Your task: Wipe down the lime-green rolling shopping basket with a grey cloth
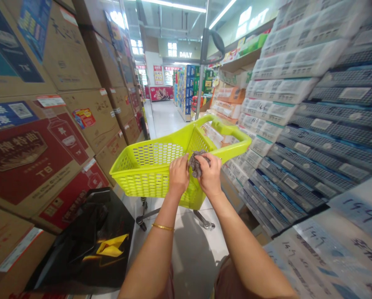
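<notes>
A yellow-green plastic shopping cart (151, 181) with perforated basket walls stands side-on before me on wheeled metal legs. Its handle (242, 142) points to the right. My right hand (210, 172) is closed on a crumpled grey-brown cloth (196, 165), pressed against the side of the basket near the handle end. Just left of the cloth, my left hand (179, 173) grips the basket's upper rim, fingers bent over the edge. A gold bangle (162, 227) circles my left wrist. The part of the rim beneath both hands is hidden.
Stacked cartons (33, 153) line the left side. A black plastic bag (89, 253) with a yellow piece on it lies at lower left. Tall piles of packaged goods (301, 149) border the right. A tiled aisle (165, 118) runs back to shelves, and a metal pole (201, 89) rises behind the cart.
</notes>
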Demonstrator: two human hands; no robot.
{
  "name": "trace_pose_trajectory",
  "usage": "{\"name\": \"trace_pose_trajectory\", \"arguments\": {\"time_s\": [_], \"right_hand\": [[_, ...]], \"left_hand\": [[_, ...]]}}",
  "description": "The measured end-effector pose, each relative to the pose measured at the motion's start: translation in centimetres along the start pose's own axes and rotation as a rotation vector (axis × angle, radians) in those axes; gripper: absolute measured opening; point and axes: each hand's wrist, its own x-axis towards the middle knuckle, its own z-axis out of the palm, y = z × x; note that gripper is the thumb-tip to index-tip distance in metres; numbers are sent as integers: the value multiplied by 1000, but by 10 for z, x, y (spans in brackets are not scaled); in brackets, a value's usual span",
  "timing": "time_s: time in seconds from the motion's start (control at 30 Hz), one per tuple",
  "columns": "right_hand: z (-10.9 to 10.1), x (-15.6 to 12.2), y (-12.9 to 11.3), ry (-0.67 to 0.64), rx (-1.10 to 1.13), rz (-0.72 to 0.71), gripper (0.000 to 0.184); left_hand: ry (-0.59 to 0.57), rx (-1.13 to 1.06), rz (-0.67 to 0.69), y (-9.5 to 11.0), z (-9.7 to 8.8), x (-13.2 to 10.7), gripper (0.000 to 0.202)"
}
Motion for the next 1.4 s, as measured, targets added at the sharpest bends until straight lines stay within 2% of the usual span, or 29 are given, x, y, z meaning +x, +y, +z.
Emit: {"name": "trace_pose_trajectory", "arguments": {"time_s": [0.1, 0.17, 0.33, 0.43, 0.57, 0.73, 0.9, 0.97, 1.07, 1.13, 1.23, 1.4], "right_hand": [[-3, 10, 0, 29, -34, -5, 39], [-3, 13, 2, 22, -39, 20, 42], [0, 9, -6, -144, -53, -9, 49], [-2, 6, -14, -193, -54, -54, 50], [-7, 6, -12, -173, -75, -88, 34], [-15, 14, 2, -164, -42, -30, 42], [-24, 22, 8, -238, -91, -21, 33], [-29, 25, 11, -215, -76, -43, 36], [-33, 31, 19, -171, -58, -60, 50], [-32, 32, 26, -191, -75, -66, 54], [-23, 29, 32, -204, -122, -42, 46], [-3, 22, 24, -98, -218, 31, 29]], "left_hand": [[98, 112, -131, -6, -4, 1, 33], [96, 173, -161, -10, -7, 1, 37], [61, 213, -139, -13, -8, -1, 42], [40, 196, -121, -12, -7, -1, 40], [6, 171, -108, -11, -7, -1, 39], [-46, 154, -112, -8, -9, 0, 38], [-68, 143, -111, -6, -10, 0, 36], [-73, 135, -111, -5, -9, 0, 35], [-98, 139, -131, -3, -10, 1, 35], [-116, 148, -146, -2, -11, 1, 35], [-131, 163, -166, 0, -11, 1, 35], [-90, 164, -162, 2, -7, -2, 36]]}}
